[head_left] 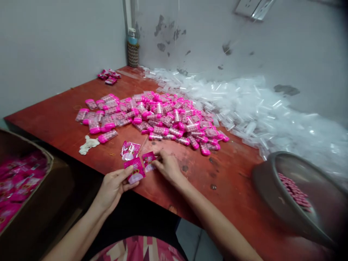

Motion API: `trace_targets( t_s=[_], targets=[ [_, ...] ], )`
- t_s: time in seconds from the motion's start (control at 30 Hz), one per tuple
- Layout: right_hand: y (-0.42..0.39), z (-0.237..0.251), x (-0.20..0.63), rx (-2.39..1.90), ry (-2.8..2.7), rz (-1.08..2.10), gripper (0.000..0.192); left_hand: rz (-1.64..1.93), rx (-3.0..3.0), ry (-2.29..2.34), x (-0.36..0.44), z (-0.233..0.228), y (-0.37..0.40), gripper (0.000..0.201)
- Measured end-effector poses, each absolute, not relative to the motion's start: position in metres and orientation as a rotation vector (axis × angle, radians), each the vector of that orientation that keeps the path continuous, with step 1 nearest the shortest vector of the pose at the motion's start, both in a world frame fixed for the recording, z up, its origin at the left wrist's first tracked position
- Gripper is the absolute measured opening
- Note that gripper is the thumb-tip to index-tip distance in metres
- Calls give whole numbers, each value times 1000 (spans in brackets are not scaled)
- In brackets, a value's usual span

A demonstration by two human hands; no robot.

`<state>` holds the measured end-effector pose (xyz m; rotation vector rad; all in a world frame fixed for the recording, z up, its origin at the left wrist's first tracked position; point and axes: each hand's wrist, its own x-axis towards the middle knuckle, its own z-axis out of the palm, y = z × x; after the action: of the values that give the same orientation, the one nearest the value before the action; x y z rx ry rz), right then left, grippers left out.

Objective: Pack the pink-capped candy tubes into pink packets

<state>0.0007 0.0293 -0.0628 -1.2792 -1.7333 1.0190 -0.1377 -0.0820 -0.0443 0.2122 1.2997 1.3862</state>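
Patterned clothing nearest, below the edge of the red table. In the left hand, grips a pink packet by its left side, thumb on top, apparently to leave the printed face clear. With the right hand, pinches a second packet at its right side, just beside the first, presumably for control. Behind, a third packet on the table; farther back, heaped pink-capped containers, seemingly set back to leave working room.
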Motion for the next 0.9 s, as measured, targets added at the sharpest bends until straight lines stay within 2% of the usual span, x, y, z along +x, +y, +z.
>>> trace_targets(
  t_s=[0.17, 0.27, 0.33, 0.4, 0.47, 0.57, 0.67, 0.77, 0.83, 0.9],
  targets=[
    [57, -56, 25, -1049, -2408, 583, 24, 1357, 222, 1390, -151, -49, -89, 19],
    [94, -37, 68, -1062, -2628, 100, 37, 1335, 199, 1398, -150, -50, -88, 19],
    [123, -26, 98, -998, -2730, 29, 42, 1323, 182, 1374, -148, -50, -87, 18],
    [148, -19, 121, -684, -3033, -194, 47, 1331, 148, 1339, -146, -50, -85, 17],
    [166, -17, 134, -456, -3196, -405, 48, 1364, 92, 1298, -143, -49, -85, 14],
    [178, -18, 142, -360, -3246, -570, 41, 1415, -5, 1241, -140, -49, -83, 10],
    [172, -20, 143, -425, -3236, -465, 27, 1438, -74, 1184, -137, -49, -82, 6],
    [147, -25, 139, -830, -3027, -148, 21, 1462, -109, 1130, -131, -49, -79, 5],
    [120, -31, 130, -1191, -2682, 237, 26, 1481, -129, 1103, -125, -49, -75, 3],
    [89, -38, 115, -1363, -2269, 810, 29, 1506, -145, 1073, -119, -49, -70, 3]
  ],
)
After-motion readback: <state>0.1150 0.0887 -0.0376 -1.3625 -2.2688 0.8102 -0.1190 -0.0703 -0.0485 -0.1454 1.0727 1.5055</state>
